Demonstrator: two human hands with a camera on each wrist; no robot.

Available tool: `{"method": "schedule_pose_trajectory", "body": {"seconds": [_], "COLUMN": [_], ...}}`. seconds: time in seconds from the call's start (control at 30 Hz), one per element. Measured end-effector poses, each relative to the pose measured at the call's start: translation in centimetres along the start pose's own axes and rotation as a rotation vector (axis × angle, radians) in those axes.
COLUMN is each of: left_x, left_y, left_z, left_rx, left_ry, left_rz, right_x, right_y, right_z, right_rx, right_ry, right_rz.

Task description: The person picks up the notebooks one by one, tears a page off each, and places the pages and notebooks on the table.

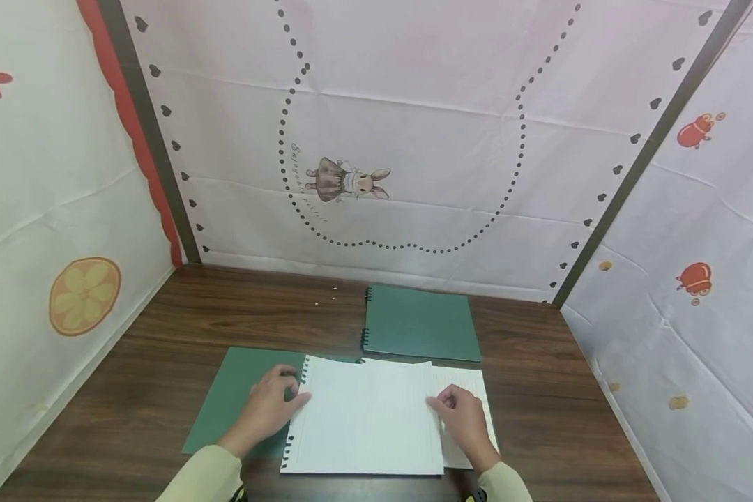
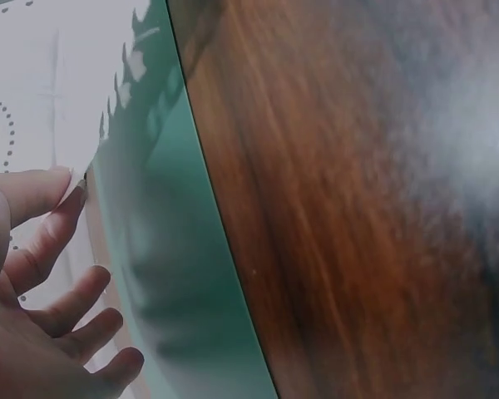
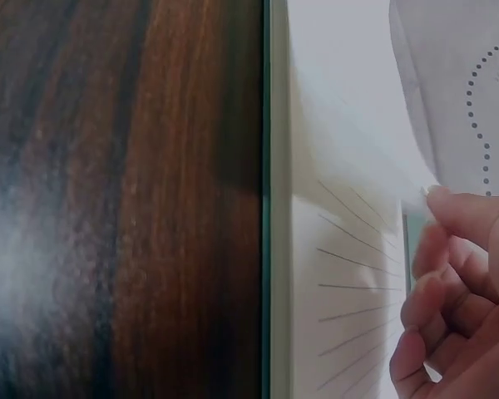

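Observation:
A white sheet of paper (image 1: 364, 418) with ragged binding holes along its left edge is held up between both hands. My left hand (image 1: 272, 401) pinches its left edge between thumb and index finger, the other fingers spread apart in the left wrist view. At the right edge, my right hand (image 1: 461, 413) pinches it with thumb and fingertips, the remaining fingers curled. Below the sheet lies an open notebook, its green cover (image 1: 216, 404) at the left and its lined pages (image 1: 473, 390) at the right. The sheet hides most of the pages and the notebook's middle.
A closed green spiral notebook (image 1: 420, 324) lies just behind the open one. Small white bits (image 1: 334, 298) are scattered on the dark wooden table (image 1: 257, 300) near the back. Printed cloth (image 1: 414, 139) walls the table at the back and both sides.

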State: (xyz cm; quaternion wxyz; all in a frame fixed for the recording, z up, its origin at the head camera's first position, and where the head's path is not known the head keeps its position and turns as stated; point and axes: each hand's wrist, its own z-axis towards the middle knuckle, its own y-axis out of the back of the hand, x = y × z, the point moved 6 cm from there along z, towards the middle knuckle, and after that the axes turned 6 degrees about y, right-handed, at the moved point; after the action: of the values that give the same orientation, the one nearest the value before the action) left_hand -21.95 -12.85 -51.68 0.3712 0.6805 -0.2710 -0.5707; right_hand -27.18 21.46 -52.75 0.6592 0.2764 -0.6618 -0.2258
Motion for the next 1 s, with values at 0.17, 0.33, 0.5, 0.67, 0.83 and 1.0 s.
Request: {"method": "schedule_pose_trajectory", "body": {"seconds": [0.17,0.33,0.5,0.67,0.83,1.0], "left_x": [0.4,0.4,0.4,0.2,0.0,-0.1], "left_y": [0.1,0.4,0.4,0.4,0.3,0.1], "left_z": [0.4,0.7,0.9,1.0,1.1,1.1], "left_rx": [-0.006,-0.021,-0.032,-0.053,-0.074,-0.076], "left_ry": [0.003,-0.012,-0.017,-0.025,-0.037,-0.033], "left_rz": [0.023,0.048,0.083,0.126,0.160,0.172], "right_x": [0.2,0.5,0.6,0.6,0.6,0.7], "right_y": [-0.5,-0.8,-1.0,-1.3,-1.5,-1.7], "right_z": [0.3,0.4,0.5,0.6,0.7,0.7], "right_rx": [0.013,0.017,0.033,0.048,0.055,0.053], "right_ry": [0.016,0.038,0.033,0.019,0.020,0.022], "right_rz": [-0.030,-0.069,-0.101,-0.134,-0.170,-0.194]}}
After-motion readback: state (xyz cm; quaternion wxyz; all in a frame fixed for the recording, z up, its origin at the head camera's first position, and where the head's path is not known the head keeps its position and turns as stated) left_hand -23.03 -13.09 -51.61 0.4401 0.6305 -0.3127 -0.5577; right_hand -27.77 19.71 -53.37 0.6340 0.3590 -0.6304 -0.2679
